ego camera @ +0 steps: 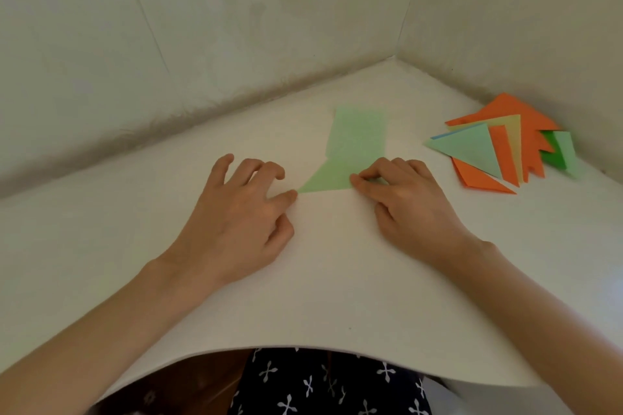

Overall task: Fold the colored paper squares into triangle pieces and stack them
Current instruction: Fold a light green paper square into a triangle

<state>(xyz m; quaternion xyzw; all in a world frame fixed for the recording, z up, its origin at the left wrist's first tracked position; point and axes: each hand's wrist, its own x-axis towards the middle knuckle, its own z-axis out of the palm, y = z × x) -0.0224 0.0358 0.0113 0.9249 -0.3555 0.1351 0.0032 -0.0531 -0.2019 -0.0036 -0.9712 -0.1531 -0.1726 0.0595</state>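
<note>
Working at a white table (337, 280) set into a corner, a person folds a green paper (355, 141) at mid-frame. Left of centre, the left hand (242, 209) lies with its fingers curled and one fingertip at the paper's pointed lower-left tip; whether it pins that tip or merely touches it cannot be told. The paper, partly folded, lies flat between the hands. Its long axis runs from that tip up and away toward the corner, ending in a rectangular strip at the far end. Just right of centre, the right hand (409, 199) appears to pinch the paper's near right edge between thumb and forefinger, its other fingers bunched close. At the upper right of the frame, well apart from the paper, a loose stack (472, 148) of orange, green and pale triangles lies by the wall. The fold looks unfinished. The right hand is nearer the stack and the likelier carrier once the piece is creased.
</note>
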